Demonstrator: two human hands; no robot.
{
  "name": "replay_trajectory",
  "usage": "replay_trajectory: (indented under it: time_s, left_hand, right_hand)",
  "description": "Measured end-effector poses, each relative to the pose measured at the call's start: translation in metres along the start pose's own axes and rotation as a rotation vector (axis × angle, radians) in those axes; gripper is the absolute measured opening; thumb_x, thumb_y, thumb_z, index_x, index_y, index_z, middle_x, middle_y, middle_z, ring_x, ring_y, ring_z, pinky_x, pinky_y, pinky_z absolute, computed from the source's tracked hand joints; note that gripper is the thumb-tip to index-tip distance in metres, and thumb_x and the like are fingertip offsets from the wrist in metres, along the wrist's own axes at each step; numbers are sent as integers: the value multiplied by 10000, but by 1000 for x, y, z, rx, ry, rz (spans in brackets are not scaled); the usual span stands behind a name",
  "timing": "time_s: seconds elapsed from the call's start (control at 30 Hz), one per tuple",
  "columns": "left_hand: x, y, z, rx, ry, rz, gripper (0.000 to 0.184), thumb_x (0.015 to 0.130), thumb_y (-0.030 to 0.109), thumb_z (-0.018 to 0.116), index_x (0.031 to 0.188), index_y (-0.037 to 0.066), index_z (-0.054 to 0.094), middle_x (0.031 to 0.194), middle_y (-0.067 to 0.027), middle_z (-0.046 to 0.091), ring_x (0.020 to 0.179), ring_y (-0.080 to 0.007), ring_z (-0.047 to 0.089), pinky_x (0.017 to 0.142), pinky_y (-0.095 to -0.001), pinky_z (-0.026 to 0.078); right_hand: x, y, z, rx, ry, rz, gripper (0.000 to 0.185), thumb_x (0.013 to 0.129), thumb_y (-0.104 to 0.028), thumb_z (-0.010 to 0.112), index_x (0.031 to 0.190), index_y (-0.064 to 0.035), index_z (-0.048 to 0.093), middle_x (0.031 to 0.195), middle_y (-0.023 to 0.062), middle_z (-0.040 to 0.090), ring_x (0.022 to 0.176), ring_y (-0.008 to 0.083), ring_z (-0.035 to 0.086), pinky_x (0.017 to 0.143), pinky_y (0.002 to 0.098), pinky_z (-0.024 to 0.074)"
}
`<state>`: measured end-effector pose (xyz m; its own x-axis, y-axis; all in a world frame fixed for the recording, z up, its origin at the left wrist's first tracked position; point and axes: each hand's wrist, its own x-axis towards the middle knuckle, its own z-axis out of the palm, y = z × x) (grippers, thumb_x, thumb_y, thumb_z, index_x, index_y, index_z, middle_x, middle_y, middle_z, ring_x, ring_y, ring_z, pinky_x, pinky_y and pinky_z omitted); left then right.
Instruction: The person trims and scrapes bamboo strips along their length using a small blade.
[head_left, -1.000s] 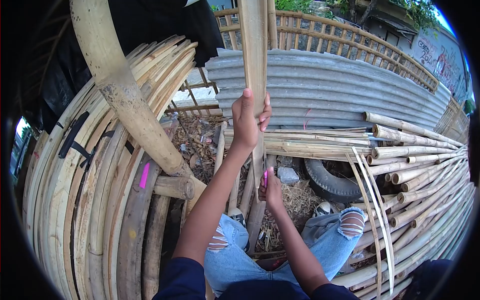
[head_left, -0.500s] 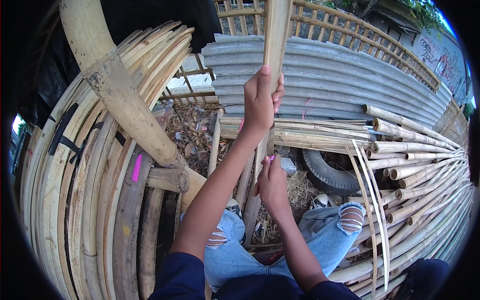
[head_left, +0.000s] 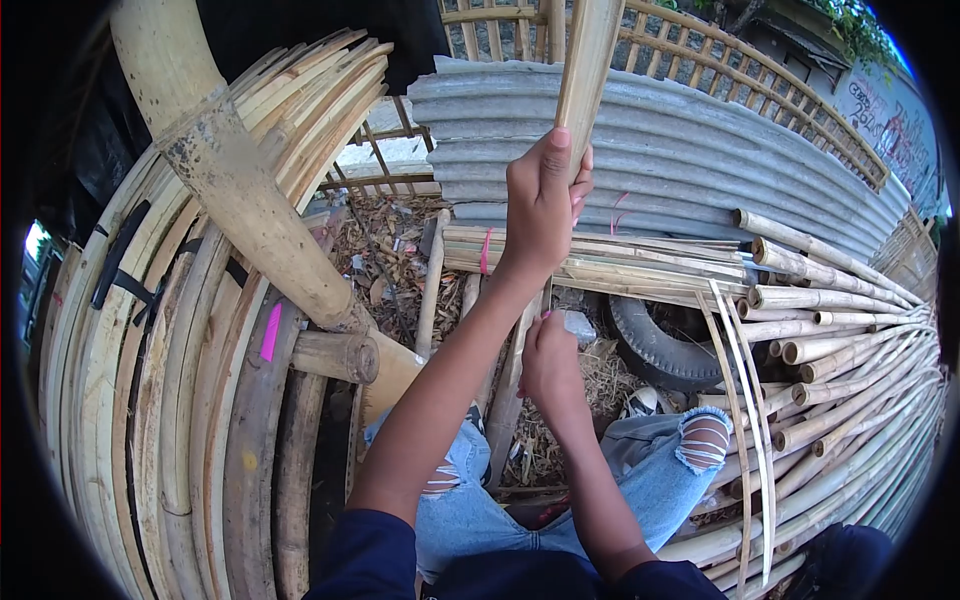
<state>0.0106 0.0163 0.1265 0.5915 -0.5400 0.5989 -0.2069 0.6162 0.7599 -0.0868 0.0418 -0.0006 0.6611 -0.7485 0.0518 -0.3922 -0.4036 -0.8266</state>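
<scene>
My left hand [head_left: 541, 205] is wrapped around a long, pale bamboo slat [head_left: 590, 70] that rises tilted, its top past the upper edge of the view. Below it, my right hand [head_left: 552, 365] is closed in a fist. A narrow, dark, blade-like piece [head_left: 547, 298] shows just above that fist, with a bit of pink by the fingers. What the fist holds is mostly hidden. Between my knees, a bamboo beam [head_left: 503, 420] runs away from me along the ground, passing behind my right hand.
Stacked bamboo slats [head_left: 215, 400] and a thick bamboo post [head_left: 235, 185] stand left. Bamboo poles [head_left: 820, 300] are piled right, with two thin strips [head_left: 745, 420] leaning there. Ahead are a tied slat bundle [head_left: 620, 262], a tire [head_left: 655, 345] and corrugated sheeting [head_left: 660, 150].
My left hand and the bamboo slat have shifted a little to the right, and the slat leans more to the right. My right hand has moved slightly right, staying closed.
</scene>
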Motion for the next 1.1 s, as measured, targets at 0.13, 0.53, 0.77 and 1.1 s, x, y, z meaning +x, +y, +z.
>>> replay_trajectory:
  time_s: [0.13,0.53,0.77,1.1]
  left_hand:
    - [-1,0,-4,50,33,25,564,917,540,295,782,26,486,524,15,360,418,-35,328,362,-172,264]
    - [-11,5,1,83,29,37,573,910,553,301,786,21,476,534,10,363,433,-39,342,364,-174,281]
    - [-12,5,5,83,-1,20,586,906,572,275,778,32,465,531,12,354,432,-39,326,367,-173,268]
    - [-16,5,9,111,7,53,573,919,542,283,782,21,480,528,18,358,428,-34,332,374,-177,269]
  right_hand:
    - [-2,13,11,82,-136,159,269,928,-158,334,849,95,382,612,300,540,474,381,580,416,433,488]
    - [-6,128,70,-564,-27,-697,271,901,-129,391,893,133,459,643,290,558,455,368,573,349,396,467]
    - [-14,13,-5,234,-146,223,276,904,-139,377,866,124,448,617,292,544,487,380,582,377,409,473]
    - [-30,136,83,-321,-267,-98,210,874,-93,417,858,104,488,677,307,562,678,367,625,586,427,523]
